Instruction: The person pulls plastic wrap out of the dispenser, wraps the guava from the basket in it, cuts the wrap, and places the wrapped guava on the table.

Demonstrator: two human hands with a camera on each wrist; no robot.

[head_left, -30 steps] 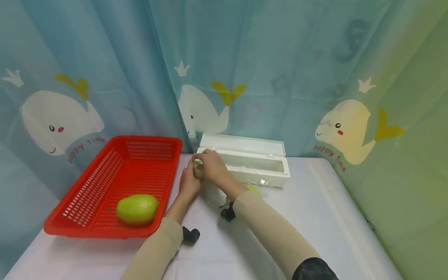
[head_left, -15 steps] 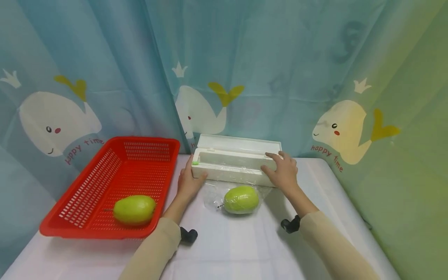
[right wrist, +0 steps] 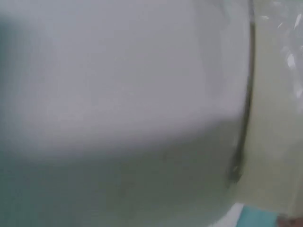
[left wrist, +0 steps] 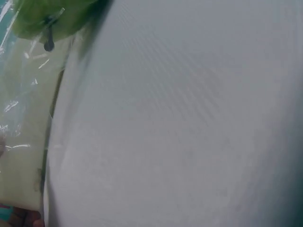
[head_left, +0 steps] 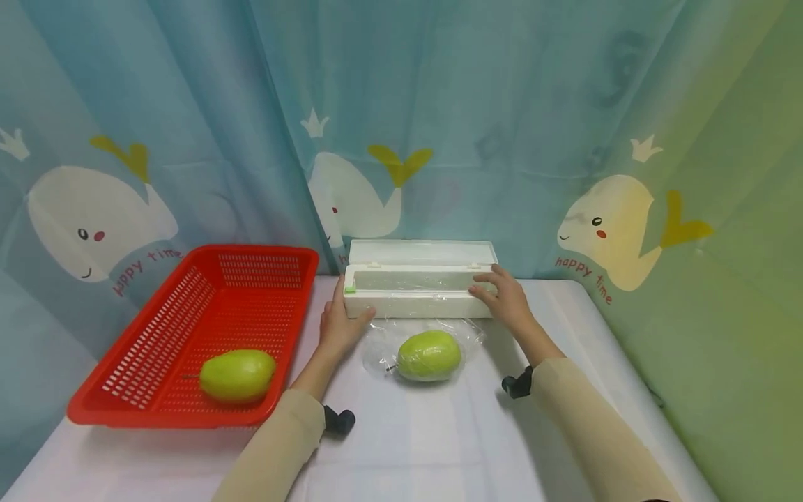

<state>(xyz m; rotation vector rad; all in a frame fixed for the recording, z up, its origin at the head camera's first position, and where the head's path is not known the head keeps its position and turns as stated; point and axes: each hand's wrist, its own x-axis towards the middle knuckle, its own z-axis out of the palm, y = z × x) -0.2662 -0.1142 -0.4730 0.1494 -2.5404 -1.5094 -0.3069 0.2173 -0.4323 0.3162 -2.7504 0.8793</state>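
Note:
A long white cling film dispenser (head_left: pixel 414 305) stands at the back of the table with its lid up and a green slider (head_left: pixel 350 290) at its left end. My left hand (head_left: pixel 339 326) grips the left end, thumb at the front. At the right end, my right hand (head_left: pixel 507 300) holds the box, fingers over its top edge. Clear film (head_left: pixel 379 345) lies in front, around a green oval fruit (head_left: pixel 429 355) with a dark stem. The left wrist view shows this fruit (left wrist: pixel 57 16) under film; the right wrist view shows the dispenser's side (right wrist: pixel 272 142).
A red slotted plastic basket (head_left: pixel 176 417) stands on the left, holding another green fruit (head_left: pixel 237 376). Behind the white-covered table (head_left: pixel 401 446) hangs a blue-green curtain (head_left: pixel 477 139) printed with whales.
My right hand has gone from the dispenser's left end to its right end, uncovering the fruit. The dispenser has turned slightly and now sits straighter. My left hand stays at the left end.

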